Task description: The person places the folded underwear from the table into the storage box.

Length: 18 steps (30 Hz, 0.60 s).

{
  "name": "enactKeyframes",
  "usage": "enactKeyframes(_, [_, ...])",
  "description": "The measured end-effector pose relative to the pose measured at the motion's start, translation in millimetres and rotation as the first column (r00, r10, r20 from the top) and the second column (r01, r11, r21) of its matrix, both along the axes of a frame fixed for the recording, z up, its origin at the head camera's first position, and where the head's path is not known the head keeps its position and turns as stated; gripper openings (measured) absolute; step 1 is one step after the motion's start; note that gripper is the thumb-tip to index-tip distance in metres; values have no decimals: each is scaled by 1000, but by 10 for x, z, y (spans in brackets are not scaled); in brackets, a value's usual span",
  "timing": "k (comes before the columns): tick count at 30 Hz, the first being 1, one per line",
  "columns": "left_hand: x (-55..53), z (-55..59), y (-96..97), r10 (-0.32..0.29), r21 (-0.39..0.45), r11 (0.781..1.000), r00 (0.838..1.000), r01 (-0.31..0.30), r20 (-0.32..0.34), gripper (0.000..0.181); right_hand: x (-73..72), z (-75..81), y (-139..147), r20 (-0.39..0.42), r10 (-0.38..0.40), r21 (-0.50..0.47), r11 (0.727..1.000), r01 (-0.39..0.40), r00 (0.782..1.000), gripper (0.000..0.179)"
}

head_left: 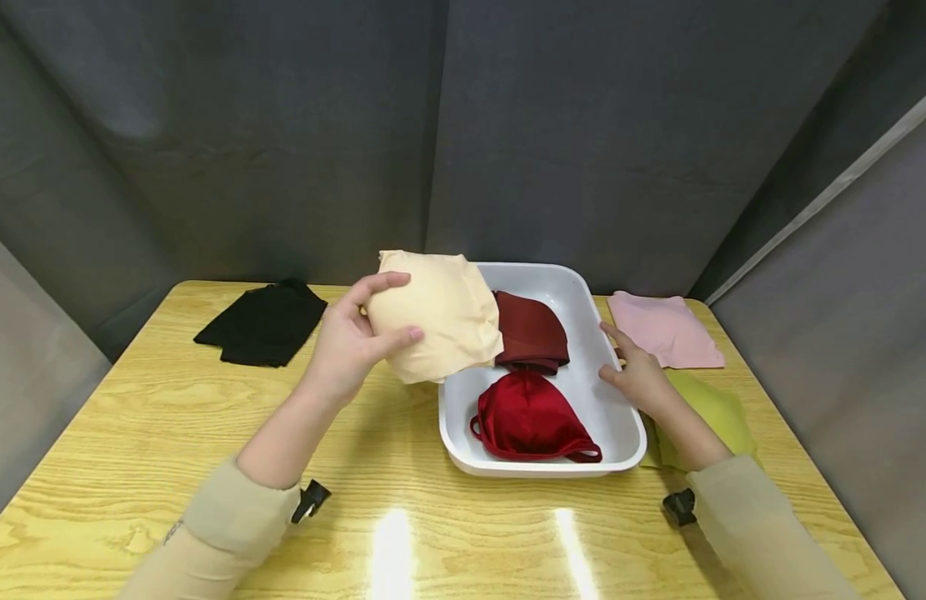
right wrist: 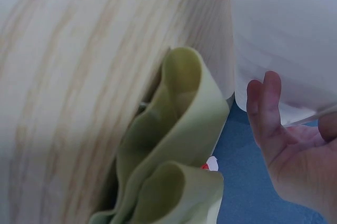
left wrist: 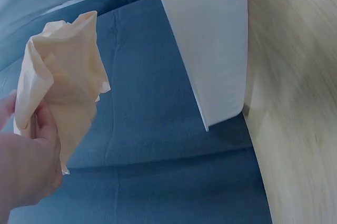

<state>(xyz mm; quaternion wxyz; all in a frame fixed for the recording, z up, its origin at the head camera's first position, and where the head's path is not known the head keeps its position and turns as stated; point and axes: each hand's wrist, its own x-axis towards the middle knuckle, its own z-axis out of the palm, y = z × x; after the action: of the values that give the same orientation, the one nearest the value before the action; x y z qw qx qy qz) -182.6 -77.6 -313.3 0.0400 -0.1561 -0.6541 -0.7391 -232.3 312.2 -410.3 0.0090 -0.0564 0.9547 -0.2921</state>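
My left hand (head_left: pixel 350 342) holds a cream bra (head_left: pixel 436 317), folded together, between thumb and fingers. It hangs raised over the left side of a white plastic basin (head_left: pixel 455 433). In the left wrist view the cream bra (left wrist: pixel 68 66) shows its open folds, pinched at the lower edge. My right hand (head_left: pixel 638 375) grips the basin's right rim, with fingers along the outer wall in the right wrist view. Inside the basin lie a rust-brown folded garment (head_left: pixel 530 329) at the back and a shiny red bra (head_left: pixel 530 417) in front.
A black folded garment (head_left: pixel 267 323) lies at the table's back left. Right of the basin are a pink garment (head_left: pixel 668 329) and an olive-green one (head_left: pixel 713 417), the latter partly under my right forearm. Grey curtains (head_left: pixel 282 125) stand behind the wooden table (head_left: pixel 132 467).
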Motion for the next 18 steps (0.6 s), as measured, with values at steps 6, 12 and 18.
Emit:
enactKeyframes(6, [24, -46, 122, -50, 32, 998, 999, 49, 10, 57, 3, -2, 8, -6, 1, -1, 1000, -1, 1000, 70])
enactKeyframes(12, [35, -122, 243, -105, 60, 993, 994, 104, 20, 58, 5, -1, 5, -15, 2, -3, 1000, -2, 1000, 70])
enactKeyframes(18, [50, -175, 313, -126, 55, 991, 992, 124, 27, 59, 0, -6, 13, -9, 7, -15, 1000, -7, 1000, 70])
